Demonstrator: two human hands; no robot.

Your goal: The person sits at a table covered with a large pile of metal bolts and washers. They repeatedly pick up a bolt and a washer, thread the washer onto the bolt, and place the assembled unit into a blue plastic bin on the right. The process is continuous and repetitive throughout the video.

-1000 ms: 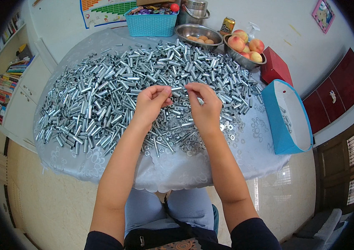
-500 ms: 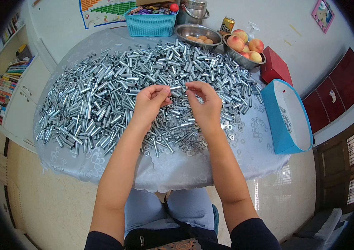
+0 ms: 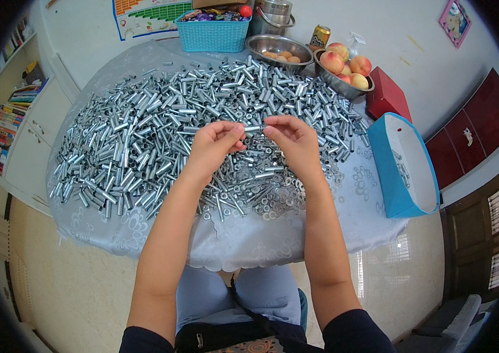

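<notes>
A great heap of short silver metal tubes (image 3: 161,123) covers a round table with a pale patterned cloth (image 3: 243,235). Over its middle, my left hand (image 3: 214,147) and my right hand (image 3: 293,141) hold one small metal tube (image 3: 253,128) between their fingertips, end to end. Below the hands lies a patch of small washers and bolts (image 3: 261,194).
A blue box with a white inside (image 3: 405,165) stands open at the table's right edge, a few metal parts in it. At the back are a teal basket (image 3: 211,32), a steel bowl (image 3: 279,47), a bowl of peaches (image 3: 343,67) and a red box (image 3: 387,97). Bookshelves stand left.
Both hands stay over the middle of the heap; the fingertips have shifted slightly around the small tube.
</notes>
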